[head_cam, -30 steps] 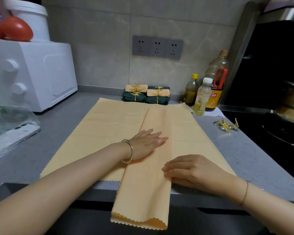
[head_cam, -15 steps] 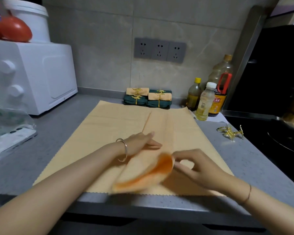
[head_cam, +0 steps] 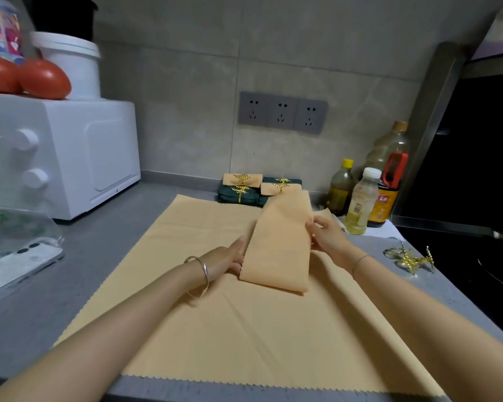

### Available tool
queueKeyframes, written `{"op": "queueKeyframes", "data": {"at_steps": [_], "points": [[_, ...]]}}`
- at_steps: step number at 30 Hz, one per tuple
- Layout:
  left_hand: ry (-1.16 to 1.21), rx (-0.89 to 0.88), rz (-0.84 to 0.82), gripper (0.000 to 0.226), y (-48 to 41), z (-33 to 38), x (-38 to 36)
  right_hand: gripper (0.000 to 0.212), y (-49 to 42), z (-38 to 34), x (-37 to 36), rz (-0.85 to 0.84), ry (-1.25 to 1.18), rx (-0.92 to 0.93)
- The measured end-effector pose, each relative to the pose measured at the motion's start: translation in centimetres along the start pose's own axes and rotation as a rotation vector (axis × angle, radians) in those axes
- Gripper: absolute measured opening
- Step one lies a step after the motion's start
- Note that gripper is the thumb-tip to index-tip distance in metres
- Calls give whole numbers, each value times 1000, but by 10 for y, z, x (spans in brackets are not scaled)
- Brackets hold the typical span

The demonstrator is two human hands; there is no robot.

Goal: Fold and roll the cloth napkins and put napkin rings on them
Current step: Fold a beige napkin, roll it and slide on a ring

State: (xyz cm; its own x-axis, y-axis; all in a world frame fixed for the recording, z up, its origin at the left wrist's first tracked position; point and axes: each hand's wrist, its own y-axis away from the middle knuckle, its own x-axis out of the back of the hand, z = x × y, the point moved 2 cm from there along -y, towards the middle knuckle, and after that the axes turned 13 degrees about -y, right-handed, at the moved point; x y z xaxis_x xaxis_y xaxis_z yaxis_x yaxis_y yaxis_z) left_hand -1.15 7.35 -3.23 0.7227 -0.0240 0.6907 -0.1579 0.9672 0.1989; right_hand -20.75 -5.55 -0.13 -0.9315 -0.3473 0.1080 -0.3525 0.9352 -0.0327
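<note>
Long folded band of peach-orange cloth (head_cam: 278, 245) held up off the surface, slanting from a low near end at 6 o'clock to a far end at 12 o'clock that overlaps the view of the finished pile. It sits directly between both hands. Left hand (head_cam: 230, 258) at the band's 9 o'clock edge, thumb along the hem, fingers tucked out of sight under the cloth, gripping it. Right hand (head_cam: 328, 237) at the band's 3 o'clock edge, fingertips pinching the hem higher up the band than the left hand. Below them a flat peach-orange napkin with a zigzag hem (head_cam: 244, 338) is spread wide over the grey speckled worktop (head_cam: 99, 256), its near hem at the worktop's front edge. At 12 o'clock against the wall, a stack of rolled green and peach napkins in gold rings (head_cam: 244, 188). Loose gold leaf-shaped napkin rings (head_cam: 408, 258) lie at 3 o'clock of the right hand, well apart from it. White countertop oven (head_cam: 79, 158) at 10 o'clock.
</note>
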Motion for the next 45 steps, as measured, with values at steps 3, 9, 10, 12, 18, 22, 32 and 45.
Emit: {"op": "queueKeyframes", "data": {"at_steps": [3,9,10,12,18,22,32,45], "points": [[-186,4,59,48,-9,-4,-3,27,-11,19,1,-25,118,-209],[-245,87,34,25,-9,5,-6,20,-14,20,4,36,52,-365],[-233,90,15,25,-8,7,-7,15,-14,19,6,26,68,-378],[-238,78,-26,22,-5,11,-14,5,-10,17,8,-14,123,-397],[-237,44,57,39,1,7,-24,24,0,17,0,-26,189,-291],[-225,34,91,44,6,7,-26,39,16,11,2,-18,355,-356],[-142,53,138,44,11,7,-30,42,98,24,8,-232,200,-292],[-110,19,102,40,21,11,-36,35,104,41,6,170,521,39]]}}
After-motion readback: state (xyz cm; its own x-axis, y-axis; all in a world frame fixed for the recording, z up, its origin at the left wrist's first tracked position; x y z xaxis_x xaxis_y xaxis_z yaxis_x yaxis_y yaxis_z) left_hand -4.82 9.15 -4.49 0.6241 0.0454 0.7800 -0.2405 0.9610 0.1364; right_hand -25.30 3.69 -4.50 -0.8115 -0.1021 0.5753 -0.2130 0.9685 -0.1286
